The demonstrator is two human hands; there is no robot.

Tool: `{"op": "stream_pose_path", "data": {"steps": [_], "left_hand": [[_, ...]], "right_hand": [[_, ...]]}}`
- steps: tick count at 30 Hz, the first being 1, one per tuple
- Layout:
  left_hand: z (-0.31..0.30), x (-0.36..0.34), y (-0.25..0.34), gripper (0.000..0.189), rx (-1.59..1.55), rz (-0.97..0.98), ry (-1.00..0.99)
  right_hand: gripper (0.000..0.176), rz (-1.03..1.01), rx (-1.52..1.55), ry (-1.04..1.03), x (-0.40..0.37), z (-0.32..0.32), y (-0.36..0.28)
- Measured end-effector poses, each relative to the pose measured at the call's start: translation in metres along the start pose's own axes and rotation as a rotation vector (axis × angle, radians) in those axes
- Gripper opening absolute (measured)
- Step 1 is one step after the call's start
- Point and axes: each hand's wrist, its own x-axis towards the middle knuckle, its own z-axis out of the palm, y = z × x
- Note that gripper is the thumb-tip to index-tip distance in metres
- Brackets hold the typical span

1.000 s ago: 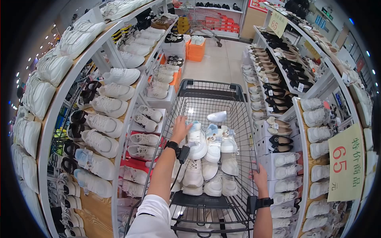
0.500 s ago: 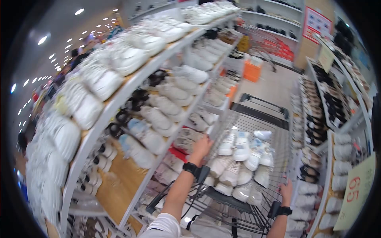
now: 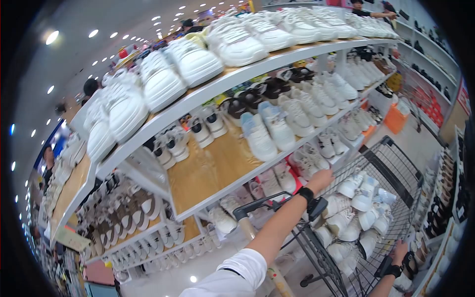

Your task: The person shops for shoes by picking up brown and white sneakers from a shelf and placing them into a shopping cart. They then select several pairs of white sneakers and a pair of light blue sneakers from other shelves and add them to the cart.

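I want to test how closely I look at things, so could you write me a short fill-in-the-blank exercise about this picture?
1. The person's ____ hand is nearer the bare wooden board.
2. The shoes inside the cart are mostly ____.
3. Both wristbands are ____.
4. The white shelf pair beside the board has pale ____ patches.

Missing words: left; white; black; blue.

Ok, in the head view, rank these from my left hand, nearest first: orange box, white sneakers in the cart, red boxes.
1. White sneakers: in the shopping cart, right of your left hand.
2. Orange box: ahead, past the shopping cart.
3. Red boxes: farthest, beyond the orange box.
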Motion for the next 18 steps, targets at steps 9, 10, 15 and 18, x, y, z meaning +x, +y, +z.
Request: {"op": "stream_pose_path", "data": {"steps": [9, 10, 15, 18], "left_hand": [[0.027, -0.035, -0.013, 0.018, -0.06, 0.0, 0.201], [0.026, -0.045, -0.014, 0.017, -0.03, 0.081, 0.287], [0.039, -0.068, -0.03, 0.014, -0.086, -0.032, 0.228], [0.013, -0.114, -0.025, 0.014, -0.059, -0.039, 0.264]], "right_hand": [[0.026, -0.347, 0.263, 0.004, 0.173, 0.06, 0.166], [0.025, -0.066, 0.107, 0.144, 0.181, 0.063, 0.152], [0.02, -1.043, -1.075, 0.197, 0.109, 0.003, 0.156], [0.019, -0.285, -0.202, 0.003, -0.012, -0.019, 0.073]]}}
